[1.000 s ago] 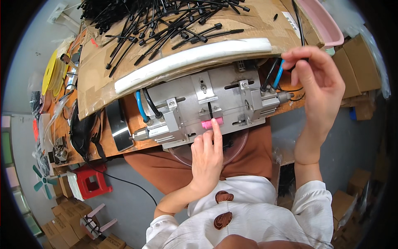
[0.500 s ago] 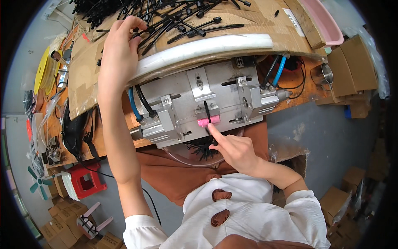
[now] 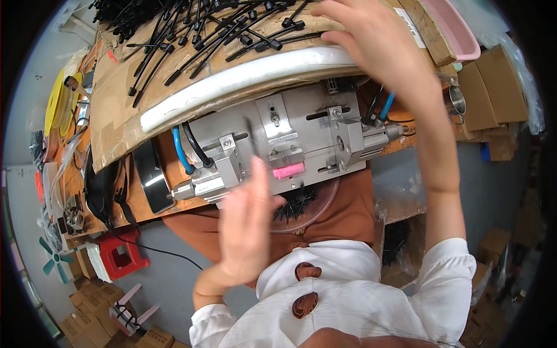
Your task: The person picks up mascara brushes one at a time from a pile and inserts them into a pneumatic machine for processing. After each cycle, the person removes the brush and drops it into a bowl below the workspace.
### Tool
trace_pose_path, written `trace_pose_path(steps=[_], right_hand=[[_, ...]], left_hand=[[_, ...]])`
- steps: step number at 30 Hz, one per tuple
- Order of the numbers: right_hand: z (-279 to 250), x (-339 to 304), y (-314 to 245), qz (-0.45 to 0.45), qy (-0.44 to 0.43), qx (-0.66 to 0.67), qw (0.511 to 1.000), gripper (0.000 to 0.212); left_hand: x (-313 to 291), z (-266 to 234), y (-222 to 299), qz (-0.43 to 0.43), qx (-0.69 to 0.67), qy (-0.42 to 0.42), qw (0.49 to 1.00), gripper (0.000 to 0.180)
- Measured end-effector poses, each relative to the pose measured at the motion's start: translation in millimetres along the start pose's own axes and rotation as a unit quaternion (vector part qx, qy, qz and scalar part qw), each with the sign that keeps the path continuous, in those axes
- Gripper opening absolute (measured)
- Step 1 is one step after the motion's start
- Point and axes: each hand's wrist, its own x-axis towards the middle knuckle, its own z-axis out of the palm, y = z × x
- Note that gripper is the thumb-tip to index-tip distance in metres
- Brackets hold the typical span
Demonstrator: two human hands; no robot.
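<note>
My left hand [image 3: 246, 223], smeared by motion, is raised in front of the metal fixture [image 3: 203, 130]. A blurred thin black rod [image 3: 250, 136] sticks up from its fingertips. To its right, a pink cylinder [image 3: 288, 170] lies at the fixture's front middle, below a small metal block. My right hand [image 3: 377, 43] reaches over the cardboard sheet [image 3: 113, 124] at the far right, thumb and forefinger apart. Its thumb is beside the end of a black rod with a knobbed cap [image 3: 275, 44]. Nothing shows in its grip. Many similar capped rods [image 3: 191, 35] lie heaped to the left.
A white padded strip [image 3: 249, 75] edges the cardboard. Metal cylinders with blue hose [image 3: 180, 151] and black hose flank the fixture. Below it, a clear basin [image 3: 319, 214] holds black rods on my lap. A pink tray [image 3: 452, 29], metal cup [image 3: 458, 101] and red stool [image 3: 122, 255] stand around.
My left hand has come back from the heap toward the fixture with a black rod. My right hand has left the pink cylinder and moved up to the rods at far right.
</note>
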Motion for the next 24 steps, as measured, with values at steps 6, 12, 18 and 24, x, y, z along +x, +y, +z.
trace_pose_path(steps=[6,12,18,24], right_hand=[[-19,35,14,0.014,-0.114,0.160,0.980,0.011],[-57,21,14,0.125,-0.104,0.168,0.972,0.012],[-28,14,24,0.057,-0.071,0.179,0.980,0.010],[16,55,14,0.153,-0.249,0.135,0.947,0.011]], left_hand=[[-23,57,27,-0.078,0.006,-0.052,0.996,0.073],[-17,57,26,-0.066,0.044,-0.056,0.995,0.073],[55,7,9,0.038,0.077,0.022,0.996,0.057],[185,-5,-55,0.095,0.049,-0.011,0.994,0.020]])
